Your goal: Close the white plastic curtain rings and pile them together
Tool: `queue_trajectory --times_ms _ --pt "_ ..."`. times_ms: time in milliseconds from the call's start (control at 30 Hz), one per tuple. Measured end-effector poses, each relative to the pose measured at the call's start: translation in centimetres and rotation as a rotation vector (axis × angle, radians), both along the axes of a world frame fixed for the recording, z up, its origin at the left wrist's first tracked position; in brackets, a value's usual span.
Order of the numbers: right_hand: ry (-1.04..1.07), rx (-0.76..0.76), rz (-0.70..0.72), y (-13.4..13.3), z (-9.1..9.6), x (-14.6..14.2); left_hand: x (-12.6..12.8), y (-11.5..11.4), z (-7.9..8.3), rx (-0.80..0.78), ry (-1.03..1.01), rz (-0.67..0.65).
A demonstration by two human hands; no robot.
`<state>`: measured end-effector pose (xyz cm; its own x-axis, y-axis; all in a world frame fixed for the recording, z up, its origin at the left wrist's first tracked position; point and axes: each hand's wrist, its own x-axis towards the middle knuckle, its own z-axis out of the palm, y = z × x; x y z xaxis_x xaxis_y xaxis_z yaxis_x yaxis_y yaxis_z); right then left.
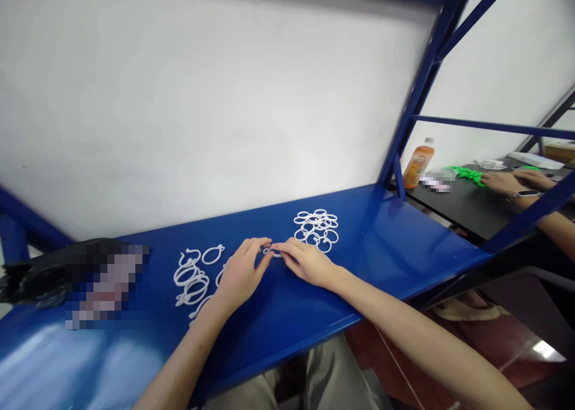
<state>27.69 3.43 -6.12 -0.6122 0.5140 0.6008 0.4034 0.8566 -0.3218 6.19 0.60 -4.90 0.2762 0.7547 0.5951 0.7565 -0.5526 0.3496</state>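
So, your left hand (pixel 241 271) and right hand (pixel 311 264), close together, pinch one white ring (pixel 277 255); steady it with light, even pressure.

Black bag (pixel 36 275) slumped well left of left hand (pixel 240 272); and look, far right of right hand (pixel 309 261), orange bottle (pixel 415 169) (white cap on), green bundle (pixel 468 173), black table (pixel 449 207)!

We hold one thin white loop (pixel 277 255), partly hidden, in our hands (pixel 309 263). Many round white rings (pixel 317 223) overlap flat near the tabletop's (pixel 372 266) back edge. More white loops (pixel 196 290), some with little tails, lie toward its left edge.
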Motion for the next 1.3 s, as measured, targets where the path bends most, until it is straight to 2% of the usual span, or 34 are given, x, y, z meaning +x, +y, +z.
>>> queue_trajectory --times_ms 167,300,433,567,667,833,967,1067,1133,1300 --pt "0.088 -0.027 -0.021 0.0 0.3 0.0 -0.3 0.2 -0.4 -0.164 -0.011 -0.028" --pt "0.099 -0.074 -0.054 0.1 0.2 0.0 -0.2 0.2 -0.3 -0.194 -0.081 -0.034" --pt "0.058 -0.123 -0.056 0.1 0.3 0.1 0.0 -0.1 0.2 -0.093 -0.081 -0.059" --pt "0.076 -0.153 0.038 0.0 0.7 0.2 0.1 -0.4 0.5 0.038 -0.066 -0.083" --pt "0.109 -0.247 0.084 -0.2 1.1 0.1 0.1 -0.5 0.4 0.11 -0.051 -0.101" --pt "0.155 -0.421 0.176 -0.5 1.4 0.4 0.1 -0.6 -0.1 0.159 0.015 -0.16" --pt "0.117 -0.418 0.208 -0.3 1.3 0.6 0.4 -0.7 -0.3 0.171 0.062 -0.179" --pt "0.085 -0.284 0.146 0.2 1.3 0.8 0.6 -0.5 -0.4 0.135 0.077 -0.143" --pt "0.083 -0.184 0.055 0.9 1.5 1.3 0.4 -0.2 -0.4 0.084 0.084 -0.078" --pt "0.14 -0.134 -0.354 3.8 2.0 5.4 -1.1 0.6 -0.4 -0.031 0.29 0.214"
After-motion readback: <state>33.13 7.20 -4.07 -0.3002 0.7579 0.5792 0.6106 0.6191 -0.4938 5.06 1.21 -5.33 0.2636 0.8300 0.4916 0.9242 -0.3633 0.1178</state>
